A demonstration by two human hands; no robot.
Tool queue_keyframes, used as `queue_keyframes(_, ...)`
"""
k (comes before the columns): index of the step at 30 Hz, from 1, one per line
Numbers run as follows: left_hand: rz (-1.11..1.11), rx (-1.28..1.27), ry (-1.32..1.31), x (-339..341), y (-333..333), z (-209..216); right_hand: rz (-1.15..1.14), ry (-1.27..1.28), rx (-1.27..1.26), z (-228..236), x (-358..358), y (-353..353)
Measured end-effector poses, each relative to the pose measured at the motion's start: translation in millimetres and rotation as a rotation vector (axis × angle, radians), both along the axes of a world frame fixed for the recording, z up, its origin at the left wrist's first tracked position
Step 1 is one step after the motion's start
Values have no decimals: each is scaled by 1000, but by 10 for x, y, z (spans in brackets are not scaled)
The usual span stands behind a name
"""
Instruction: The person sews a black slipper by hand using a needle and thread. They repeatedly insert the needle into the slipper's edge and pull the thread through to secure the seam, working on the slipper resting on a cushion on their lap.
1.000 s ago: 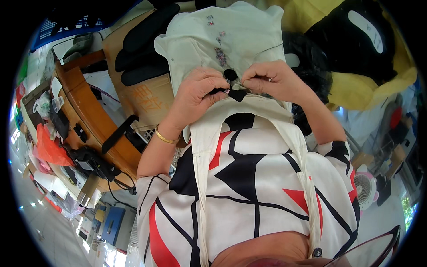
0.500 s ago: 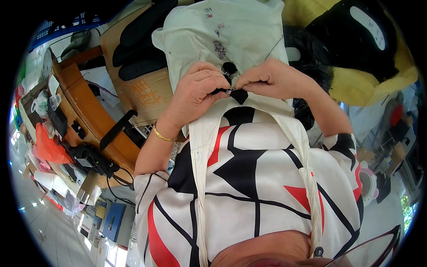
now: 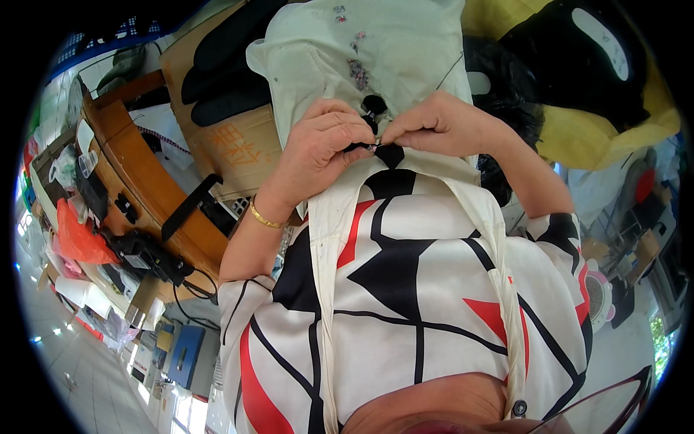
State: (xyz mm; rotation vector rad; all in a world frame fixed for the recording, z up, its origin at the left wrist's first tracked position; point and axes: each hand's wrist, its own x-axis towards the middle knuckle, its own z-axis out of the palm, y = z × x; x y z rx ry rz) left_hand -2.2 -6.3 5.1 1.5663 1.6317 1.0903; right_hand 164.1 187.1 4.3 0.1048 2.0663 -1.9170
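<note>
In front of my chest, both hands meet over a cream cloth [image 3: 318,72] draped across my lap. My left hand [image 3: 318,153] is closed, its fingertips pinching a small black fabric piece [image 3: 374,108] that partly shows above them. A tiny shiny bit glints where the fingertips meet. My right hand [image 3: 437,129] is pinched shut right beside it; whatever its fingertips hold is too small and hidden to make out. Beyond the hands, small multicoloured sparkly pieces [image 3: 358,74] lie in little clusters on the cloth. A thin dark line, perhaps thread, rises behind my right hand.
To the left are black padded shapes [image 3: 230,103] on a cardboard box [image 3: 242,155], then a wooden table [image 3: 144,184] with a black device and an orange bag [image 3: 83,235]. On the right, black fabric [image 3: 578,61] rests on yellow material [image 3: 578,141], beside a black plastic bag [image 3: 502,83].
Both hands keep almost the same place and grip. The small black piece and the thin line behind my right hand have shifted slightly.
</note>
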Motion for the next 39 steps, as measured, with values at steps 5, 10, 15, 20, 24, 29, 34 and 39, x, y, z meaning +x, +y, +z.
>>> queue_keyframes(5, 9, 3, -80, 8, -16, -5, -52, 44, -110, -129, 32, -93)
queue_keyframes(10, 0, -5, -108, 27, -33, 18, -96, 16, -158, -133, 45, -182)
queue_keyframes(15, 7, 3, -70, 22, -33, 37, -51, 10, -103, -121, 47, -184)
queue_keyframes(20, 11, -27, -63, 55, -12, 49, -24, -190, -68, -69, 28, -173)
queue_keyframes(24, 16, -40, -96, 114, -24, 14, -99, -175, -82, -20, 23, -241)
queue_keyframes(29, 29, -53, -87, 143, -19, -61, -205, -140, -184, -60, 45, -369)
queue_keyframes(34, 125, -120, -49, 128, -8, -96, -297, -20, 171, -87, 7, -196)
queue_keyframes(39, 152, -79, -32, 137, 14, -77, -168, 525, 776, 14, -69, -274)
